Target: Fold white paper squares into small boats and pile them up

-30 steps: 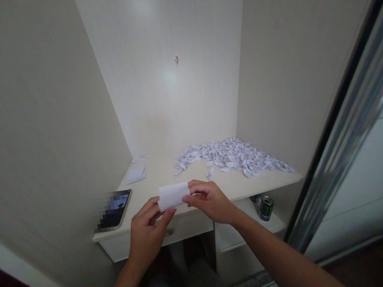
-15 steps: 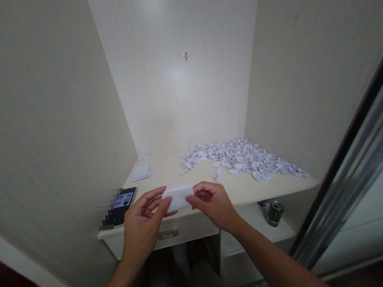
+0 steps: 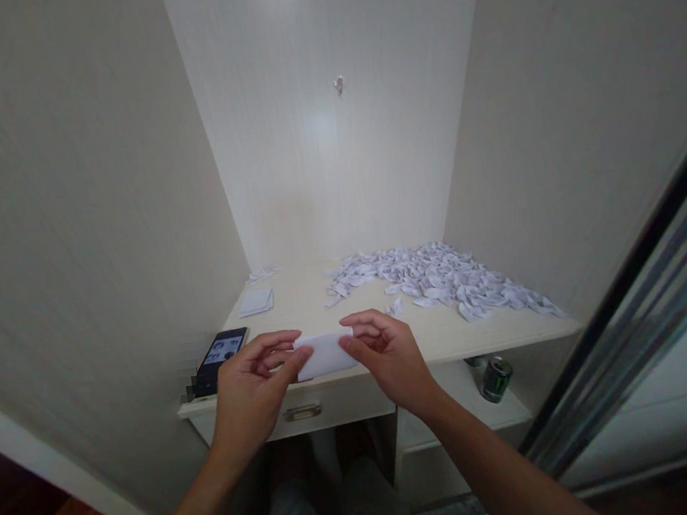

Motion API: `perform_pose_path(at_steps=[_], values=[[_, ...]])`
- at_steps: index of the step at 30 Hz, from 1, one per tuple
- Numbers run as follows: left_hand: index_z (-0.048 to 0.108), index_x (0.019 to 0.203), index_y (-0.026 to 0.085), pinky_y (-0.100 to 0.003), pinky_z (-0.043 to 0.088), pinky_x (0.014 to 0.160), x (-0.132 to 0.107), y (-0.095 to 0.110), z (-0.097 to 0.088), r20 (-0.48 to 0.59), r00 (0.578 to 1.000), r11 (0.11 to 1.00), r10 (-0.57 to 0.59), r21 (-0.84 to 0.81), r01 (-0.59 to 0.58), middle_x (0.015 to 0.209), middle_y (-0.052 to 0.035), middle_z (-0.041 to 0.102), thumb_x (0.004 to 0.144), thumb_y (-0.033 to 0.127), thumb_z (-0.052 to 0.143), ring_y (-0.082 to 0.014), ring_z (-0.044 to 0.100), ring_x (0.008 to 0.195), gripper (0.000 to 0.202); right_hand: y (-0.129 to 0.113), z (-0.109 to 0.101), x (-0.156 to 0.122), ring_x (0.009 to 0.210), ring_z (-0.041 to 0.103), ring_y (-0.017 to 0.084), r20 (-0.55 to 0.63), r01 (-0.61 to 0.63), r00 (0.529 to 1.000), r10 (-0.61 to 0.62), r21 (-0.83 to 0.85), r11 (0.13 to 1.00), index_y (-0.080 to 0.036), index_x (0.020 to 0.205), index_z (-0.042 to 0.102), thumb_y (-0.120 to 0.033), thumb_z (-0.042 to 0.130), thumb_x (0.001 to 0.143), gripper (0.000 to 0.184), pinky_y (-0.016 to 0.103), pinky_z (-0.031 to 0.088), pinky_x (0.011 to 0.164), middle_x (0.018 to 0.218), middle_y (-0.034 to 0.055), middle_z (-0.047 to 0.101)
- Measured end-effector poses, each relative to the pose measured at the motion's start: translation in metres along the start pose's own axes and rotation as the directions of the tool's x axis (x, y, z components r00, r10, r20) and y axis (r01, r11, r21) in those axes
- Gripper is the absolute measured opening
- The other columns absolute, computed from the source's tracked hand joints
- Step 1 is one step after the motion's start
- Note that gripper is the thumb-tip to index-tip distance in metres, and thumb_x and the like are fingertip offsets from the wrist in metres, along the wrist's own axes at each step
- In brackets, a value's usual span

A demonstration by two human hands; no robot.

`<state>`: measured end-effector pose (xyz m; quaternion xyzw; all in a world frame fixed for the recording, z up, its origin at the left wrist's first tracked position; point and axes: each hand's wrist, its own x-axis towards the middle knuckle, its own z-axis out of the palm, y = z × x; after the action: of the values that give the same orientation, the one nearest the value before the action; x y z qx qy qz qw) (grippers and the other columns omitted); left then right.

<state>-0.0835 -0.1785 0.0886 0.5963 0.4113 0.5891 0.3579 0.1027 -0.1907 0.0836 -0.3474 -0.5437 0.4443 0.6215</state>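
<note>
A small white slip of paper (image 3: 325, 354) is pinched between both hands above the front edge of a pale wooden desk (image 3: 441, 337). My left hand (image 3: 253, 390) grips its left end with thumb and fingers closed. My right hand (image 3: 386, 352) pinches its right end. A large heap of small folded white paper pieces (image 3: 440, 279) covers the desk's back right. One folded piece (image 3: 395, 307) lies apart just beyond my right hand.
A dark phone (image 3: 219, 358) lies at the desk's left front corner. A small stack of white paper squares (image 3: 256, 302) sits behind it. A drink can (image 3: 494, 378) stands on a lower shelf at right. Walls close in on three sides; a sliding door frame (image 3: 638, 313) runs at right.
The paper slip and both hands have dropped slightly toward the desk edge, and the slip now lies flatter. The camera has shifted a little, moving the desk rightward in view.
</note>
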Motion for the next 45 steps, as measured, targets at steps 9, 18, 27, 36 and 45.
perform_pose_path(at_steps=[9,18,27,36,45], values=[[0.079,0.089,0.019,-0.026,0.061,0.050,0.002,0.005,-0.009,0.148,0.988,0.998,-0.032,0.051,0.025,0.068,-0.0045,0.076,0.065,0.036,0.084,-0.0185,0.071,0.057,0.031,0.004,-0.003,-0.002,0.074,0.069,0.017,0.032,-0.022,0.999,0.021,0.014,1.000,-0.023,0.091,0.071,-0.034,0.080,0.073,0.023,0.030,0.056,0.068,0.081,0.0023,0.074],[0.080,0.083,0.022,-0.022,0.057,0.049,0.001,0.007,-0.009,0.077,0.997,0.995,0.004,0.101,-0.012,0.066,-0.0033,0.076,0.064,0.034,0.084,-0.0168,0.070,0.054,0.023,0.004,-0.003,-0.002,0.075,0.069,0.017,0.034,0.002,0.999,-0.002,-0.017,1.000,-0.023,0.090,0.072,-0.036,0.078,0.075,0.021,0.030,0.056,0.069,0.082,0.0032,0.074],[0.081,0.085,0.022,-0.022,0.057,0.051,0.000,0.007,-0.009,0.076,0.997,0.991,0.000,0.132,-0.010,0.069,-0.0038,0.077,0.065,0.032,0.084,-0.0169,0.071,0.057,0.023,0.005,-0.004,-0.002,0.068,0.067,0.014,0.032,0.004,0.999,-0.004,-0.024,1.000,-0.022,0.089,0.074,-0.030,0.078,0.074,0.017,0.027,0.052,0.062,0.077,0.0016,0.073],[0.081,0.083,0.023,-0.021,0.056,0.053,0.000,0.008,-0.012,0.087,0.996,0.990,-0.024,0.138,0.012,0.069,-0.0040,0.077,0.064,0.033,0.085,-0.0164,0.070,0.057,0.023,0.005,-0.005,-0.001,0.065,0.065,0.013,0.064,0.001,0.998,0.002,-0.039,0.999,-0.021,0.089,0.074,-0.027,0.076,0.075,0.015,0.025,0.050,0.060,0.075,0.0012,0.073],[0.081,0.088,0.022,-0.023,0.057,0.057,0.000,0.007,-0.010,0.045,0.998,0.990,-0.038,0.136,0.031,0.072,-0.0044,0.078,0.064,0.035,0.085,-0.0173,0.071,0.062,0.028,0.005,-0.003,-0.002,0.065,0.066,0.014,0.013,0.073,0.997,-0.072,-0.147,0.986,-0.020,0.083,0.074,-0.026,0.076,0.076,0.009,0.026,0.051,0.061,0.074,0.0023,0.073]])
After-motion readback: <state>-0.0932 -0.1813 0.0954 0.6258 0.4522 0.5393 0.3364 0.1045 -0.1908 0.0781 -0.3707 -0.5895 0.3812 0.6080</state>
